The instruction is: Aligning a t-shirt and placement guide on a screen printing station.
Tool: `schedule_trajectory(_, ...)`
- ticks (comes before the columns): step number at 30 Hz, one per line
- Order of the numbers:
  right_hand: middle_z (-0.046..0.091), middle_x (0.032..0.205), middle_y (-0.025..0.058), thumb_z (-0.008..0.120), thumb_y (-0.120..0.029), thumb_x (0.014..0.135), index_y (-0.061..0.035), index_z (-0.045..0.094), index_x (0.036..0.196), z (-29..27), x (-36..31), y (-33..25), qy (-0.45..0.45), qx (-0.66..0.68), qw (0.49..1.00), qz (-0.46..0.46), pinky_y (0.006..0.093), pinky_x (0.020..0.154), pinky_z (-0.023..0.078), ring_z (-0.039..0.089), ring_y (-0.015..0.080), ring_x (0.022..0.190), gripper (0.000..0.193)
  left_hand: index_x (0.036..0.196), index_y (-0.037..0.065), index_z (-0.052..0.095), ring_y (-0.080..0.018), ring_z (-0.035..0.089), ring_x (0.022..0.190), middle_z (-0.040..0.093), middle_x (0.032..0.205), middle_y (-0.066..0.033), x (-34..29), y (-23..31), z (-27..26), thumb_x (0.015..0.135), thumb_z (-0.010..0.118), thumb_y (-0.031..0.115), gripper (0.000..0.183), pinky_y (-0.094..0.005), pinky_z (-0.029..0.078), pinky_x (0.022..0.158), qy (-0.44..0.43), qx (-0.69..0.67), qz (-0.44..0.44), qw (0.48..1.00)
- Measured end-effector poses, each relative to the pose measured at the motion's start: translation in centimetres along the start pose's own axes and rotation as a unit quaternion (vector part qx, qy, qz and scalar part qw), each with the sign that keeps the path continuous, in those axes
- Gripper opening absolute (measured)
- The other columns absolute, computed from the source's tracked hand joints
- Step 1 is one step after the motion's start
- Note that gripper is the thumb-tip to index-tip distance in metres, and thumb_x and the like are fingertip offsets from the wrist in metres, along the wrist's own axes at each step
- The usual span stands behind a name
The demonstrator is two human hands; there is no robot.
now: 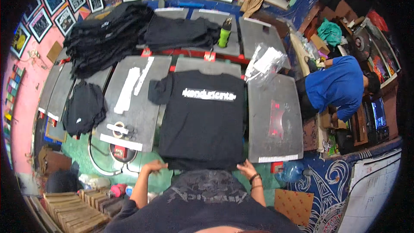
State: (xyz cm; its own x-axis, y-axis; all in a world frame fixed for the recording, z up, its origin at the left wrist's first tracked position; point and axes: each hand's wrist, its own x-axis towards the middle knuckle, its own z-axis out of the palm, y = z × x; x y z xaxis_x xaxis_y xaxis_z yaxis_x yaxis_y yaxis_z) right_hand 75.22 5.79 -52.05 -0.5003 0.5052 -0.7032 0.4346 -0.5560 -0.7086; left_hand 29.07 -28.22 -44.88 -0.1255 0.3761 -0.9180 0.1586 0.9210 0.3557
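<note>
A black T-shirt with white lettering across its upper part lies spread over a flat grey board in front of me. One of its sleeves is folded out at the left. My left hand pinches the near hem at its left corner. At the right corner of the same hem, my right hand has its thumb and fingers closed on the cloth. The hem hangs just past the board's near edge, close to my body.
Grey boards flank the shirt; the left one carries white strips and a tape roll. Black shirt piles and a green bottle stand behind. Clear plastic lies on the right board. A person in blue bends at the right.
</note>
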Motion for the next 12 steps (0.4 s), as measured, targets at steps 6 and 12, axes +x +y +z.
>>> schedule_trajectory(6, 0.07, 0.111, -0.0021, 0.07, -0.009, 0.085, -0.0111, 0.068, 0.122, 0.3, 4.4, 2.1, 0.03, -0.061, 0.998, 0.003, 0.0314, 0.076, 0.048, 0.061, 0.0135, 0.088, 0.037, 0.145, -0.009, 0.045, -0.027, 0.055, 0.13, 0.057, 0.142, -0.0198, 6.6, -0.8, 3.2, 0.079, 0.087, 0.025, 0.085, -0.0374, 0.043, 0.109, 0.239, -0.314, 0.291, 0.872)
schedule_trajectory(12, 0.059, 0.142, 0.0099, 0.081, -0.035, 0.088, -0.0098, 0.057, 0.143, 2.2, 1.2, 1.5, 0.039, -0.128, 0.98, 0.145, 0.0516, 0.117, 0.034, 0.046, 0.0269, 0.141, 0.065, 0.145, -0.003, 0.052, -0.0208, 0.051, 0.135, 0.061, 0.141, -0.0125, 4.0, -4.5, 6.0, 0.096, 0.072, 0.029, 0.062, -0.0347, 0.032, 0.118, 0.126, -0.38, 0.229, 0.887)
